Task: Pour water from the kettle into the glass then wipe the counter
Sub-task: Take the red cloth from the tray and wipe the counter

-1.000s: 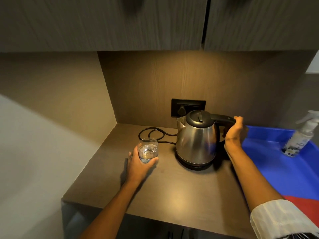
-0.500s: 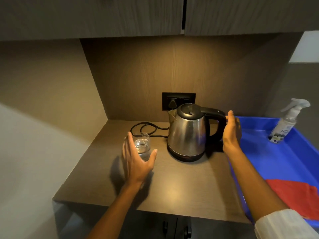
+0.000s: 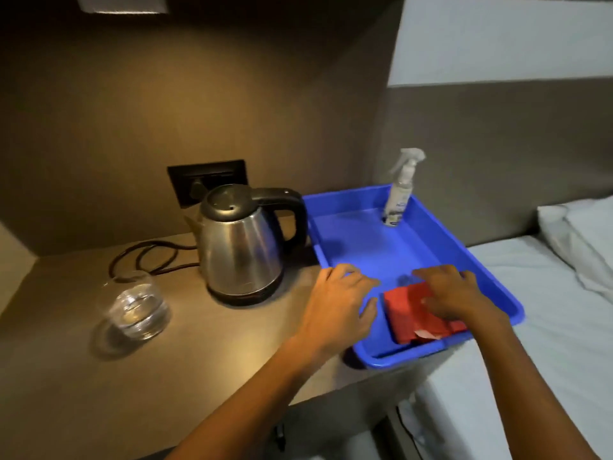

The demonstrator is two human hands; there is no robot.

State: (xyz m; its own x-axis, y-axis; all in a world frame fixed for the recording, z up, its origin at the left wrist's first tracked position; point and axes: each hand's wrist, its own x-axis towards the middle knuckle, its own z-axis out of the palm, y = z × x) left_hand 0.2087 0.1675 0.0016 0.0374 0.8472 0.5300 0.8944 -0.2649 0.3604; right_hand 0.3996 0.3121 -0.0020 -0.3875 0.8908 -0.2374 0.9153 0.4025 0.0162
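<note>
A dark brown wood-grain surface (image 3: 185,353) is seen across the lower left and centre of the frame, set into a lit alcove. A steel kettle (image 3: 243,247) is seated on its black base at the centre of the frame, and a coiled black cord (image 3: 146,258) is laid just left of it. A glass (image 3: 136,307) holding some water is set at the left, apart from the kettle. A blue tray (image 3: 335,224) is placed at the right end of the surface, its near corner overhanging the edge. A bed (image 3: 544,313) with pale sheets is seen at the far right, just beside the tray.
</note>
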